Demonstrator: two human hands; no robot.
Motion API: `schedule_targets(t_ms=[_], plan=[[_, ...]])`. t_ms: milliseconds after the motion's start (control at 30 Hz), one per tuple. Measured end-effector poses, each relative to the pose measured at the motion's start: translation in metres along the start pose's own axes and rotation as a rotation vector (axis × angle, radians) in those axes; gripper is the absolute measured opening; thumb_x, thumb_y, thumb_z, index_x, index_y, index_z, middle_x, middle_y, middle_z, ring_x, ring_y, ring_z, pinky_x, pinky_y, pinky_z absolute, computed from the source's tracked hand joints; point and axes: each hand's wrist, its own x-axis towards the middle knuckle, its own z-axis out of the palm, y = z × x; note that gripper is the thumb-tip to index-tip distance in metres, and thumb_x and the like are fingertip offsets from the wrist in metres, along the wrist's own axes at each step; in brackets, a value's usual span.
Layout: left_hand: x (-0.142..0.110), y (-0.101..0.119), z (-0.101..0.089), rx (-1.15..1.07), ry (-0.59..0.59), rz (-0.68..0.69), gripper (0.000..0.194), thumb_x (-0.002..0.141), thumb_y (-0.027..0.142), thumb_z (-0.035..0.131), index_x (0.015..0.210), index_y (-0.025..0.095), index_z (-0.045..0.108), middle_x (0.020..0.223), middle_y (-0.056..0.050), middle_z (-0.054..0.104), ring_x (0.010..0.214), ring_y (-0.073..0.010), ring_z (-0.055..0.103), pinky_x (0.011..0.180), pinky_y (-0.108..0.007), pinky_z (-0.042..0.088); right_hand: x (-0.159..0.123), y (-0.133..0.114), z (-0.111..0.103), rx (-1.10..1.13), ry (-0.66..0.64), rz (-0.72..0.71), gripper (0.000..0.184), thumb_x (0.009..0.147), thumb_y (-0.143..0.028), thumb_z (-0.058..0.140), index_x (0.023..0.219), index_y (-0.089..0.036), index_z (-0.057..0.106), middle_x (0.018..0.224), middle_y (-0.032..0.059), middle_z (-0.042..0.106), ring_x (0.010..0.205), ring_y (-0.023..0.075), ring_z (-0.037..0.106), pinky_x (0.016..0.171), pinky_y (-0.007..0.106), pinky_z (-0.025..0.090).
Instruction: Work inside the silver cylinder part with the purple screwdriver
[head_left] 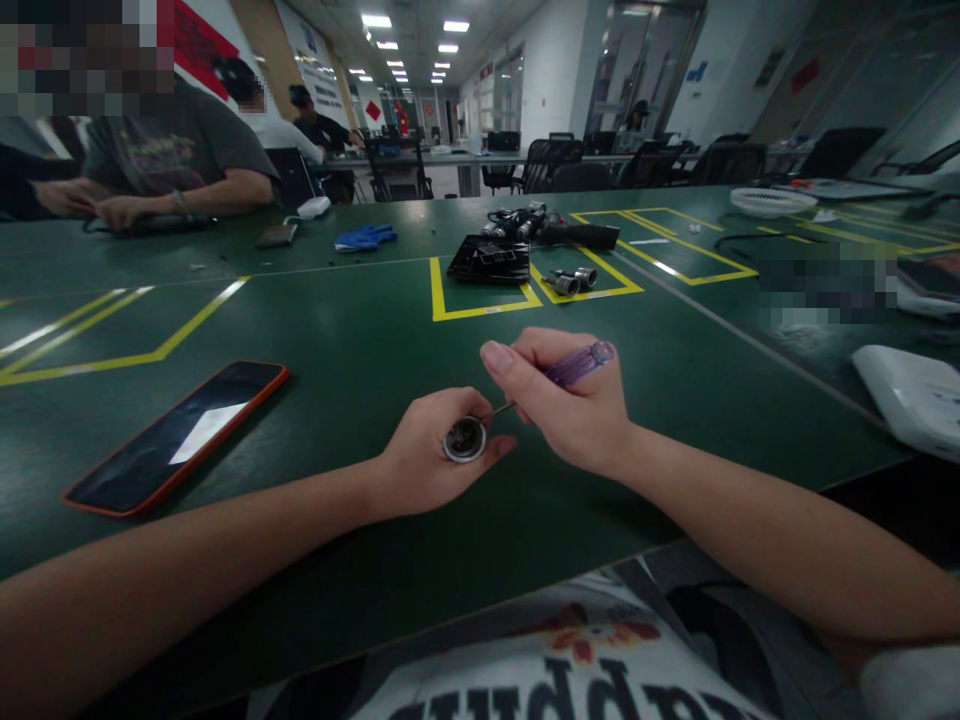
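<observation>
Purple screwdriver (577, 366), tip indistinct

Passage opens over tabletop (341, 340) between phone (180, 440) and left grip (424, 455); black packet (489, 260) blocks ahead.

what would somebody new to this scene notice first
Probably the two hands at the centre: the left hand grips a round metal part, its open end facing the camera, while the right hand holds a purple-handled tool with its thin shaft pointing at that part. Next, the orange-edged phone lying on the green table at left, and the bright yellow tape beyond the hands.
</observation>
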Motion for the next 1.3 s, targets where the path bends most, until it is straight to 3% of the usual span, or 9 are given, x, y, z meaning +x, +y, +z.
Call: schedule_targets(t_ms=[167,333,433,600,900,1033,1300], plan=[[0.0003,-0.0005,-0.0002,0.001,0.026,0.035,0.018,0.076,0.029,0.059,0.071,0.014,0.051,0.060,0.002,0.055,0.051,-0.0096,0.051,0.048,-0.021,0.040,-0.0004,0.0003,-0.0010,0.003,-0.002,-0.030,0.039,0.085,-0.023,0.052,0.049,-0.015,0.042,0.045,-0.0077,0.033,0.042,0.0019,0.034,0.042,0.017,0.028],[-0.0011,-0.0029,0.0010,-0.043,0.061,0.102,0.018,0.078,0.030,0.058,0.072,0.014,0.051,0.060,0.002,0.054,0.051,-0.0098,0.051,0.048,-0.021,0.041,-0.0010,-0.0004,-0.0010,-0.092,-0.069,-0.255,0.038,0.085,-0.018,0.051,0.049,-0.015,0.041,0.048,-0.0053,0.036,0.046,0.0037,0.035,0.048,0.020,0.031],[0.0001,-0.0030,0.0009,-0.089,0.066,0.148,0.013,0.078,0.027,0.056,0.075,0.015,0.051,0.063,0.002,0.055,0.053,-0.0097,0.053,0.049,-0.020,0.042,-0.0007,-0.0014,-0.0008,-0.126,-0.124,-0.321,0.039,0.086,-0.020,0.049,0.049,-0.017,0.037,0.048,-0.0049,0.034,0.048,0.0056,0.034,0.050,0.022,0.031],[0.0003,-0.0041,0.0026,-0.048,0.049,0.136,0.014,0.079,0.028,0.055,0.076,0.015,0.051,0.064,0.001,0.057,0.054,-0.0108,0.054,0.050,-0.022,0.044,0.0002,-0.0023,-0.0009,-0.153,-0.159,-0.322,0.041,0.088,-0.025,0.048,0.049,-0.018,0.035,0.049,-0.0054,0.032,0.049,0.0062,0.032,0.050,0.023,0.030],[0.0000,-0.0036,0.0046,-0.040,0.039,0.188,0.005,0.078,0.021,0.050,0.076,0.017,0.051,0.068,-0.001,0.059,0.062,-0.0133,0.058,0.056,-0.025,0.047,-0.0001,-0.0047,-0.0018,-0.194,-0.208,-0.331,0.038,0.084,-0.018,0.052,0.049,-0.016,0.037,0.050,-0.0059,0.030,0.049,0.0054,0.030,0.051,0.023,0.027],[-0.0008,-0.0042,0.0045,0.033,0.005,0.176,0.008,0.078,0.024,0.050,0.080,0.016,0.053,0.070,-0.002,0.061,0.064,-0.0154,0.059,0.058,-0.027,0.048,0.0000,-0.0043,-0.0017,-0.196,-0.186,-0.263,0.040,0.084,-0.020,0.052,0.048,-0.015,0.036,0.050,-0.0065,0.031,0.048,0.0041,0.031,0.049,0.021,0.027],[-0.0025,-0.0039,0.0035,0.141,-0.028,0.097,0.012,0.078,0.027,0.051,0.072,0.016,0.052,0.066,-0.002,0.061,0.062,-0.0162,0.059,0.057,-0.027,0.046,0.0019,0.0016,0.0028,-0.034,-0.068,0.054,0.042,0.084,-0.028,0.052,0.048,-0.016,0.036,0.047,-0.0075,0.029,0.045,0.0032,0.031,0.042,0.017,0.026]])
